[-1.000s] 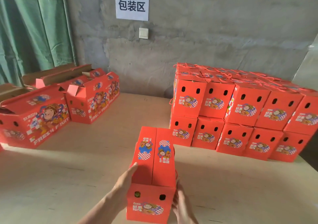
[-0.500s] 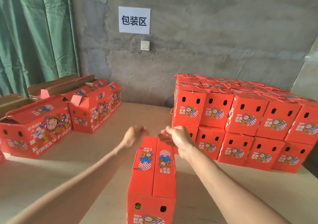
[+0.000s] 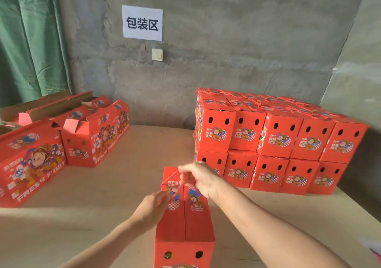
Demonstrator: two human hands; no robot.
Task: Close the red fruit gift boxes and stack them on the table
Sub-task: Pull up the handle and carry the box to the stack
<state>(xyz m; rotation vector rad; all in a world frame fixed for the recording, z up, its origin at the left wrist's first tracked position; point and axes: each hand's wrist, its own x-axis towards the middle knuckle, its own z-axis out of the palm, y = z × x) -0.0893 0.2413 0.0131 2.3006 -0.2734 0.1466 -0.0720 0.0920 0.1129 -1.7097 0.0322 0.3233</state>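
closed red cardboard fruit gift box (image 3: 185, 224) at the wooden table's (image 3: 99, 210) front edge, under my hands: right hand (image 3: 199, 177) pinches its red twisted cord (image 3: 170, 177); left hand (image 3: 151, 207) on its top, grip unclear.

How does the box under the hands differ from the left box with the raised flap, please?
The near box has its top flaps shut; the left box is open, one flap up. The right hand pinches a cord over the near box; no hand is on the left box. The near box lies end-on; the left box shows its long side. Both are red with the same cartoon print.
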